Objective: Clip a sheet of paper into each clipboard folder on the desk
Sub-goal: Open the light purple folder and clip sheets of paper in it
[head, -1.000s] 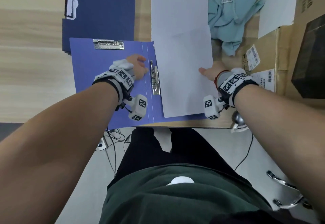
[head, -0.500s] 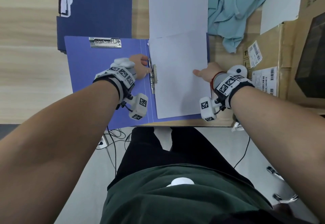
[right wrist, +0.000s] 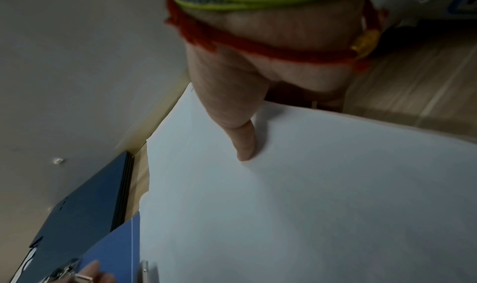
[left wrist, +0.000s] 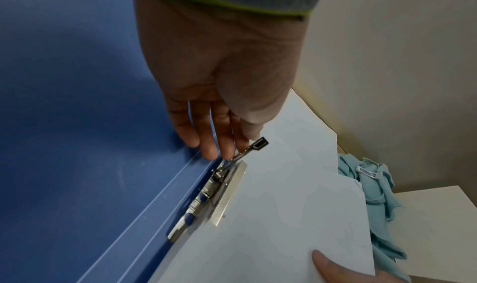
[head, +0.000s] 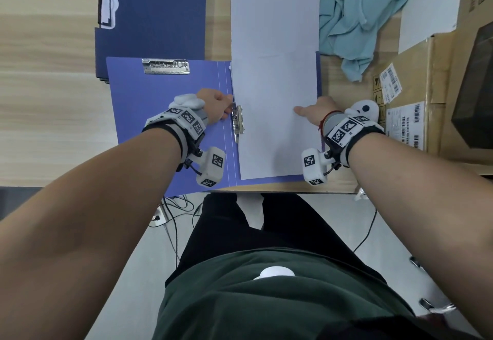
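Centre of the head view: your left hand (head: 213,104) is pinching the raised lever (left wrist: 254,147) of the clip (head: 238,123) on the open folder (head: 165,115). Your right hand (head: 317,112) is gripping the right edge of the sheet (head: 274,126), thumb on top, its left edge lying at the clip.

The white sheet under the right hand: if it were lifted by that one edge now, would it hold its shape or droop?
Probably droop: the white sheet looks thin and already bows up near the right hand. It likely weighs little, since a thumb on top seems enough to steer it. It may slide easily on the smooth blue folder until the side clip, whose lever the left hand pinches, closes.
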Tool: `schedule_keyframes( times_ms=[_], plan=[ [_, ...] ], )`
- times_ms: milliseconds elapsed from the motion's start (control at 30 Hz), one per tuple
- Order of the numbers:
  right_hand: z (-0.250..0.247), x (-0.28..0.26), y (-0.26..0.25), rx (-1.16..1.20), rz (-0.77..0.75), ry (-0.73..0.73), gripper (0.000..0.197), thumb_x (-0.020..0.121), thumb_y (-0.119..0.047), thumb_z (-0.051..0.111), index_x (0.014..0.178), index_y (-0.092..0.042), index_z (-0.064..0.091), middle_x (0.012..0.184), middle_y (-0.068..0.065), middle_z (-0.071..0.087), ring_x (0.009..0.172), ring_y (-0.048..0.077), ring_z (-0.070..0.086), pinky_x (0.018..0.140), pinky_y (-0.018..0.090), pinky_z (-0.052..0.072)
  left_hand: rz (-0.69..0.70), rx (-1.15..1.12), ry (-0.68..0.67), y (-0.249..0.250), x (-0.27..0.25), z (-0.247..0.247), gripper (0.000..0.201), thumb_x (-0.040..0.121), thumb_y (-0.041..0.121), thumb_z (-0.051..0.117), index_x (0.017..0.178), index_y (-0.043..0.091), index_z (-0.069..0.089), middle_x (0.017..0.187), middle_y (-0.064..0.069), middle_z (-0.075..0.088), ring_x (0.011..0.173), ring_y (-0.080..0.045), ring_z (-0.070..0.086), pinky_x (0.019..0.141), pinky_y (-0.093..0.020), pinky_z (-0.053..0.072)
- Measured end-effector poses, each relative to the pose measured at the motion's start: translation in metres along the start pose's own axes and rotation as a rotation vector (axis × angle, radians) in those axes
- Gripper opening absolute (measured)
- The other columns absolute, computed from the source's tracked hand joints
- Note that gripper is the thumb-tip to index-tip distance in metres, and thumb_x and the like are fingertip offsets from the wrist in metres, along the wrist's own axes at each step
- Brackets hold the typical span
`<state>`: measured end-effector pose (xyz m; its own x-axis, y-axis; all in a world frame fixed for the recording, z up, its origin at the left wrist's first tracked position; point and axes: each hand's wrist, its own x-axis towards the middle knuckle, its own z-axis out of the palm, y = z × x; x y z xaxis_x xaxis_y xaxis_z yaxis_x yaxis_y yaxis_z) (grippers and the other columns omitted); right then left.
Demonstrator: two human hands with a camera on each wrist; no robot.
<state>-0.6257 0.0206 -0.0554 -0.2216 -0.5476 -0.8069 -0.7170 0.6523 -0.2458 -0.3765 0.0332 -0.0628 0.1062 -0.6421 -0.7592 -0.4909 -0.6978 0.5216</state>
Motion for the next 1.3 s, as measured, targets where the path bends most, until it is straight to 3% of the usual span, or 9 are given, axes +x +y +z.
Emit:
schedule_keyframes(
  times_ms=[200, 400, 600, 800, 967, 1034, 1134, 1200, 1300],
  plan=[
    [-0.001, -0.002, -0.003, -0.055, 0.010, -0.020, 0.074, 0.093, -0.041, 0.060, 0.146, 0.003, 0.031, 0.124, 0.018, 0.056, 0.087, 0.027, 0.052, 0.071, 0.031, 0.040, 0.003, -0.007, -0.053, -0.012, -0.001, -0.001, 0.020, 0.099, 0.025, 0.056, 0.087, 0.010, 0.060, 0.091, -0.010, 0.064, 0.061, -0.013, 0.054, 0.041, -0.009, 0.044],
    [0.002, -0.002, -0.003, -0.073, 0.028, -0.010, 0.073, 0.093, -0.039, 0.060, 0.145, 0.004, 0.032, 0.118, 0.018, 0.059, 0.084, 0.027, 0.054, 0.070, 0.032, 0.042, 0.017, -0.022, -0.078, -0.015, -0.006, -0.002, 0.017, 0.097, 0.024, 0.060, 0.096, 0.008, 0.062, 0.092, -0.010, 0.065, 0.064, -0.014, 0.056, 0.043, -0.010, 0.045],
    [0.001, 0.000, -0.002, -0.079, 0.034, 0.001, 0.070, 0.093, -0.037, 0.059, 0.143, 0.005, 0.034, 0.124, 0.020, 0.060, 0.086, 0.028, 0.054, 0.072, 0.032, 0.042, 0.032, 0.009, -0.096, -0.022, -0.007, -0.003, 0.014, 0.092, 0.029, 0.067, 0.083, 0.020, 0.062, 0.091, -0.006, 0.070, 0.076, -0.017, 0.064, 0.067, -0.028, 0.052],
    [0.003, 0.000, -0.002, -0.050, 0.030, 0.007, 0.073, 0.092, -0.038, 0.061, 0.144, 0.004, 0.032, 0.126, 0.019, 0.058, 0.078, 0.027, 0.055, 0.051, 0.029, 0.036, 0.082, 0.058, -0.123, -0.029, -0.010, -0.002, 0.017, 0.085, 0.015, 0.075, 0.100, 0.013, 0.067, 0.079, 0.002, 0.067, 0.069, -0.008, 0.061, 0.059, -0.014, 0.048],
    [0.006, 0.003, -0.001, -0.026, 0.039, 0.017, 0.074, 0.092, -0.039, 0.061, 0.145, 0.003, 0.031, 0.130, 0.018, 0.056, 0.085, 0.027, 0.055, 0.070, 0.032, 0.043, 0.059, 0.093, -0.166, -0.035, -0.013, -0.002, 0.025, 0.081, 0.014, 0.080, 0.101, 0.015, 0.065, 0.089, 0.000, 0.069, 0.071, -0.004, 0.060, 0.060, -0.016, 0.043],
    [0.007, 0.004, -0.001, -0.012, 0.042, 0.023, 0.072, 0.092, -0.037, 0.061, 0.144, 0.004, 0.032, 0.128, 0.019, 0.057, 0.085, 0.027, 0.055, 0.070, 0.033, 0.043, 0.060, 0.092, -0.159, -0.038, -0.011, 0.000, 0.025, 0.079, 0.015, 0.081, 0.098, 0.015, 0.065, 0.090, -0.001, 0.070, 0.071, -0.006, 0.061, 0.060, -0.017, 0.044],
    [0.010, 0.002, -0.003, -0.015, 0.052, 0.023, 0.064, 0.092, -0.034, 0.060, 0.138, 0.005, 0.038, 0.101, 0.017, 0.063, 0.071, 0.028, 0.056, 0.058, 0.031, 0.044, 0.077, 0.140, -0.126, -0.042, -0.008, 0.001, 0.027, 0.073, 0.023, 0.087, 0.085, 0.019, 0.062, 0.083, 0.001, 0.069, 0.075, -0.016, 0.062, 0.067, -0.026, 0.053],
    [0.012, 0.001, -0.004, -0.021, 0.064, 0.036, 0.058, 0.093, -0.031, 0.059, 0.133, 0.006, 0.042, 0.073, 0.010, 0.052, 0.058, 0.024, 0.051, 0.058, 0.031, 0.044, 0.081, 0.219, -0.093, -0.044, -0.005, 0.002, 0.033, 0.067, 0.032, 0.089, 0.079, 0.023, 0.060, 0.080, 0.004, 0.067, 0.076, -0.017, 0.062, 0.074, -0.031, 0.054],
    [0.014, 0.001, -0.004, -0.011, 0.070, 0.051, 0.055, 0.092, -0.029, 0.059, 0.133, 0.004, 0.043, 0.079, 0.010, 0.054, 0.067, 0.027, 0.055, 0.063, 0.033, 0.045, 0.095, 0.345, -0.051, -0.042, -0.004, 0.006, 0.040, 0.063, 0.039, 0.090, 0.084, 0.020, 0.061, 0.080, 0.003, 0.066, 0.076, -0.017, 0.061, 0.076, -0.032, 0.053]
  ],
)
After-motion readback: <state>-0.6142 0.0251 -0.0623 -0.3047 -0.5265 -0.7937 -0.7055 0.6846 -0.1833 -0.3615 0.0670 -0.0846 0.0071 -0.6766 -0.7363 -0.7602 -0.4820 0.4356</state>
